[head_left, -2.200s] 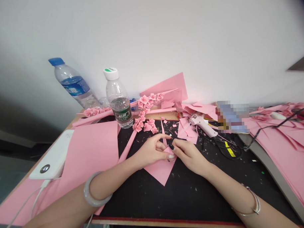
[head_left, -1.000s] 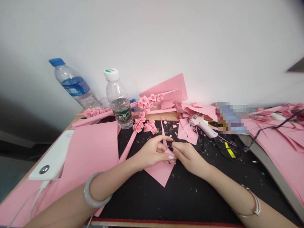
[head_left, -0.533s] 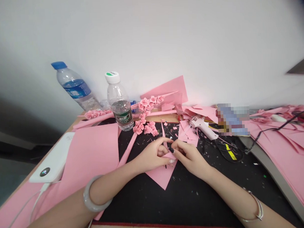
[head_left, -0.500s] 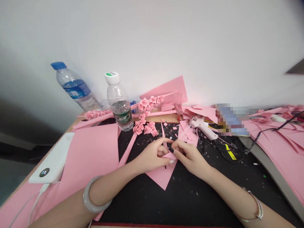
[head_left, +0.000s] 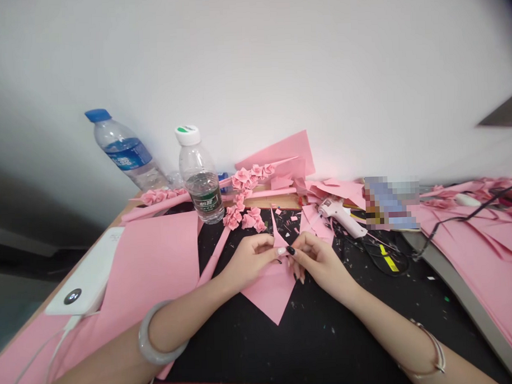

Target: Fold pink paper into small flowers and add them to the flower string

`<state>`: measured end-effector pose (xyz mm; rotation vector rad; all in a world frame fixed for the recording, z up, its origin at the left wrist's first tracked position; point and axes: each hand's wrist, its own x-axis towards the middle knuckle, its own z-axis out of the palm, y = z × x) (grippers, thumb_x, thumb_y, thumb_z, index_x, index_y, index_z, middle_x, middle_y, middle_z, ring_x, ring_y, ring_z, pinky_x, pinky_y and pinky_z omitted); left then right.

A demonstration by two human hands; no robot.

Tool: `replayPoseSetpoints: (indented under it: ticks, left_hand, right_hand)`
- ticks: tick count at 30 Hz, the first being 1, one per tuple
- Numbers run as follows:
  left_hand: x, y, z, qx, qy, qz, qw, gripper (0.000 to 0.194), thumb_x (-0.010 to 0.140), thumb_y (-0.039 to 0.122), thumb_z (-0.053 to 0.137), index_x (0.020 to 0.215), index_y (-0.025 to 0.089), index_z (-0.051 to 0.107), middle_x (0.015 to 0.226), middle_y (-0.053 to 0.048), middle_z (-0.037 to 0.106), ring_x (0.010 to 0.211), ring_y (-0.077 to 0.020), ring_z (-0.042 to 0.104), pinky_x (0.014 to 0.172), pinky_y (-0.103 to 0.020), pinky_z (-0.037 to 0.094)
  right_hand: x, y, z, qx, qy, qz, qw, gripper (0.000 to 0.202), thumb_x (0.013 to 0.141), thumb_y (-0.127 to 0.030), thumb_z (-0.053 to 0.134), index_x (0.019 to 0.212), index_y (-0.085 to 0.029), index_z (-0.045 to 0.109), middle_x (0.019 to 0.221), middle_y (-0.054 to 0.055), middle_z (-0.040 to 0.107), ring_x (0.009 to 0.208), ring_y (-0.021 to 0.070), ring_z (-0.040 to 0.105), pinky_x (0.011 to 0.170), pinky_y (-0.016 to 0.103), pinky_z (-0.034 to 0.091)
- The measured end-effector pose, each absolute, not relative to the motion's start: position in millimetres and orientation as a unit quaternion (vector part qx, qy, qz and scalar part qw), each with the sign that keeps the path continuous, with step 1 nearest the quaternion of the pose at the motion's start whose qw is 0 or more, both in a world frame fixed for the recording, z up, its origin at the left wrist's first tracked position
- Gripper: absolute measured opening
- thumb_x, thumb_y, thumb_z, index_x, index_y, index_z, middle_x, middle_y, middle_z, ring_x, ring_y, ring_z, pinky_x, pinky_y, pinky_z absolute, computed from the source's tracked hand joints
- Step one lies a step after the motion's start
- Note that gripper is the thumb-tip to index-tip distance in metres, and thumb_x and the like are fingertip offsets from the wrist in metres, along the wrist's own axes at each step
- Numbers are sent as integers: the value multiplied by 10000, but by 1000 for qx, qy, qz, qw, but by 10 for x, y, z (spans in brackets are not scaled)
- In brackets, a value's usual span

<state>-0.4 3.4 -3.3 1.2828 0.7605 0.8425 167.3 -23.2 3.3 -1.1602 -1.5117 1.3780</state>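
Observation:
My left hand (head_left: 250, 263) is closed, thumb against fingers, pinching pink paper. My right hand (head_left: 321, 263) meets it from the other side, its thumb and index finger pressed on the same paper close to the left thumb tip. A narrow pointed strip of this pink paper (head_left: 277, 229) sticks up beyond the thumbs. Below the hands a pink paper sheet (head_left: 271, 300) shows, one corner pointing toward me. Whether strip and sheet are one piece I cannot tell, as the fingers cover the middle. Just past my left hand lie folded paper flowers (head_left: 233, 216) on a rolled paper stem (head_left: 215, 255).
A black mat (head_left: 328, 340) with paper scraps covers the desk. Behind stand a water bottle (head_left: 203, 191) and a leaning blue-capped bottle (head_left: 128, 154). A glue gun (head_left: 344, 218) with its cable lies right. Pink sheets (head_left: 157, 257) and a white power bank (head_left: 85, 276) are left.
Both thumbs have come together on top of the paper, and the left fingers have tucked behind it. The pointed strip now shows wider between the hands. The view has shifted slightly.

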Motion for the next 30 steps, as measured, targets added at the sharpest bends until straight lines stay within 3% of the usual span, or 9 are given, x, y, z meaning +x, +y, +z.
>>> replayPoseSetpoints:
  ticks: [2,4,6,10,13,17,23,30]
  left_hand:
    - [4,21,-45,537,344,355,683,179,731,273,595,735,101,548,744,-35,599,744,-154,602,701,-303,491]
    - [22,3,-63,519,345,330,709,185,720,278,606,716,118,516,720,-24,601,740,-168,618,678,-321,506]
    - [36,-10,-75,533,334,318,709,191,704,275,622,685,118,515,699,-22,608,699,-163,623,663,-317,511]
    - [19,10,-60,553,344,296,699,200,699,293,627,753,101,605,670,-32,628,622,-136,608,635,-284,506]
    - [-13,33,-42,544,353,290,704,216,714,304,617,737,90,625,635,-36,625,624,-129,608,649,-267,501]
    - [-25,20,-32,494,325,283,755,224,765,327,565,840,118,594,787,-73,664,730,-163,644,727,-318,498]
    - [-9,0,-12,466,322,306,765,254,786,339,540,892,117,605,858,-105,668,791,-192,651,777,-340,486]
    - [2,15,-24,434,338,327,769,270,759,359,571,853,114,631,826,-97,672,742,-169,649,759,-321,490]
  right_hand:
    - [1697,-224,34,-483,-649,439,391,70,816,-226,495,874,-186,499,661,-12,529,511,94,501,441,207,408]
    - [1717,-212,41,-487,-699,353,388,186,794,-165,511,974,-197,543,816,30,553,607,108,516,490,219,426]
    - [1731,-198,44,-467,-736,310,378,214,791,-130,504,973,-205,587,917,51,572,697,127,546,571,242,462]
    - [1755,-189,20,-438,-763,271,390,206,816,-122,483,904,-215,644,925,43,642,879,160,588,794,298,471]
    - [1775,-205,-9,-443,-763,229,412,195,805,-125,513,904,-221,650,903,37,673,846,161,614,769,302,493]
    - [1782,-224,-16,-426,-777,179,428,197,793,-105,529,910,-215,644,913,44,680,818,161,624,734,303,511]
    - [1799,-202,9,-389,-832,115,378,273,815,-75,477,1029,-189,602,1034,84,642,949,173,585,804,321,493]
    - [1829,-184,-3,-372,-867,63,325,319,828,-93,461,1120,-192,543,1070,91,623,952,190,574,809,356,494]
